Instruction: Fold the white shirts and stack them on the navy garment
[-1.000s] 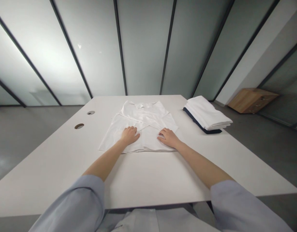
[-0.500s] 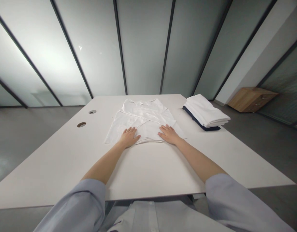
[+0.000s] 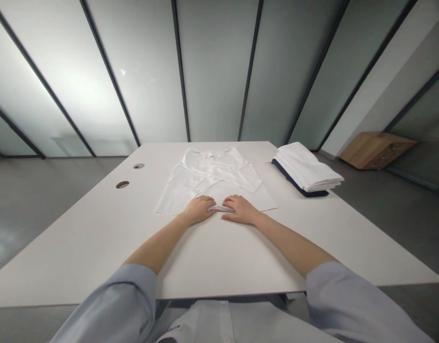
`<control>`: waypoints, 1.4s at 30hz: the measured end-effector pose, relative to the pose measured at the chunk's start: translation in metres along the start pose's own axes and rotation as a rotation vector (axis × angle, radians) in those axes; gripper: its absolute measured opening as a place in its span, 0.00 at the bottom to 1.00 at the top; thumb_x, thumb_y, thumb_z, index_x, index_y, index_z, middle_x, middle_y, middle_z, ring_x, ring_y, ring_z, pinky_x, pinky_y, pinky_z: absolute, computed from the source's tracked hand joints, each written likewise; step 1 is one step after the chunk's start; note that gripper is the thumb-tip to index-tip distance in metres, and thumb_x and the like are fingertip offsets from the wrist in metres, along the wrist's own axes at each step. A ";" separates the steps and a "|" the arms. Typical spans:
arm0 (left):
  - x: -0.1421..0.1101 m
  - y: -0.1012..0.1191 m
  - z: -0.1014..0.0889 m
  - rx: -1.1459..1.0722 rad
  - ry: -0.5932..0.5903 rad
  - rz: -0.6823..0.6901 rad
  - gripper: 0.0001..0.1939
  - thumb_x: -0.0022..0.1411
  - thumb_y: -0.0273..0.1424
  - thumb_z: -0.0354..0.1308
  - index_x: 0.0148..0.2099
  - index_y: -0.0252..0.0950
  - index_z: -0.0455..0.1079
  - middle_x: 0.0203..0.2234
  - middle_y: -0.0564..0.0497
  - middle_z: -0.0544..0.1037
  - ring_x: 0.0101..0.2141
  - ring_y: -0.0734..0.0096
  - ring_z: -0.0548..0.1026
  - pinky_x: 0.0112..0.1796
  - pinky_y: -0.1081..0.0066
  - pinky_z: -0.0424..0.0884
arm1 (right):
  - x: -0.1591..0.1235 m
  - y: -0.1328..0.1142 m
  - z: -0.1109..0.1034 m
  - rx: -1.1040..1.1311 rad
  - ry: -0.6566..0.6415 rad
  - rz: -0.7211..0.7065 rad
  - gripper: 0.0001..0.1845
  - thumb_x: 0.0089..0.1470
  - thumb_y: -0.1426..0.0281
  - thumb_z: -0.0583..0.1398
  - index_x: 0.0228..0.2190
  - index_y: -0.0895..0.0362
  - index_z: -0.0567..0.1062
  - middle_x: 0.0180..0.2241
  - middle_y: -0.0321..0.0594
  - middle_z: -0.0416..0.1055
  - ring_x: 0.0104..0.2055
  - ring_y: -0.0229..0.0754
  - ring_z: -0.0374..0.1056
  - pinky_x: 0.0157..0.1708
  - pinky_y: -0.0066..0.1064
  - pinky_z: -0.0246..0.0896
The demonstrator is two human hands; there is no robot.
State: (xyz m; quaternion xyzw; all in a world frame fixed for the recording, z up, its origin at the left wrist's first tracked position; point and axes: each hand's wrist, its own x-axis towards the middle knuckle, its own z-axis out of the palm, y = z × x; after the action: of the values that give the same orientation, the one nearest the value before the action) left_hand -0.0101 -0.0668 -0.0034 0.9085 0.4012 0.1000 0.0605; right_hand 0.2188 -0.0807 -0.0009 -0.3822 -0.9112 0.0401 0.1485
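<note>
A white, slightly sheer shirt (image 3: 219, 174) lies spread on the table, its collar toward the far edge and its sleeves folded across the body. At the middle of its near hem, my left hand (image 3: 201, 209) is closed on the fabric. Close by on the right, my right hand (image 3: 240, 208) grips the same hem, with fingers on top and thumb on the near side. Between the two hands the hem shows as a small bunched or folded strip.
The white table (image 3: 98, 247) has two round holes on its left side. At its right edge sits a stack of folded white cloth (image 3: 307, 166) on a dark navy folded piece (image 3: 314, 194). A wooden cabinet (image 3: 378, 150) stands on the floor behind, by frosted glass panels (image 3: 215, 71).
Both hands have moved inward along the hem. Lying flat and spread before, they now have their fingers closed on the shirt's edge, which is gathered between them.
</note>
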 end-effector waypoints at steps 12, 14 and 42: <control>-0.015 -0.036 -0.017 0.235 0.039 -0.401 0.30 0.54 0.23 0.53 0.60 0.43 0.65 0.60 0.47 0.66 0.59 0.56 0.61 0.57 0.56 0.59 | -0.017 0.045 -0.007 -0.226 -0.055 0.365 0.32 0.48 0.81 0.54 0.54 0.55 0.71 0.59 0.43 0.64 0.60 0.47 0.58 0.56 0.39 0.53; -0.021 -0.047 -0.023 0.259 0.044 -0.503 0.28 0.55 0.23 0.52 0.58 0.42 0.66 0.57 0.47 0.69 0.57 0.55 0.64 0.56 0.56 0.61 | -0.023 0.058 -0.012 -0.231 -0.045 0.462 0.32 0.47 0.81 0.53 0.54 0.55 0.72 0.59 0.41 0.64 0.60 0.47 0.59 0.57 0.39 0.54; -0.064 -0.083 -0.173 -0.248 -0.317 -0.375 0.25 0.55 0.45 0.52 0.51 0.39 0.73 0.46 0.53 0.78 0.45 0.60 0.75 0.42 0.72 0.72 | -0.073 0.075 -0.144 0.151 -0.066 0.563 0.17 0.48 0.73 0.53 0.35 0.56 0.80 0.39 0.41 0.78 0.42 0.48 0.72 0.40 0.29 0.64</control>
State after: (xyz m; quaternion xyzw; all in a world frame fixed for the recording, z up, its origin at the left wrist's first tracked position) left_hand -0.1513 -0.0533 0.1409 0.8083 0.5325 -0.0082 0.2510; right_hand 0.3615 -0.0853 0.1051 -0.6066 -0.7679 0.1598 0.1299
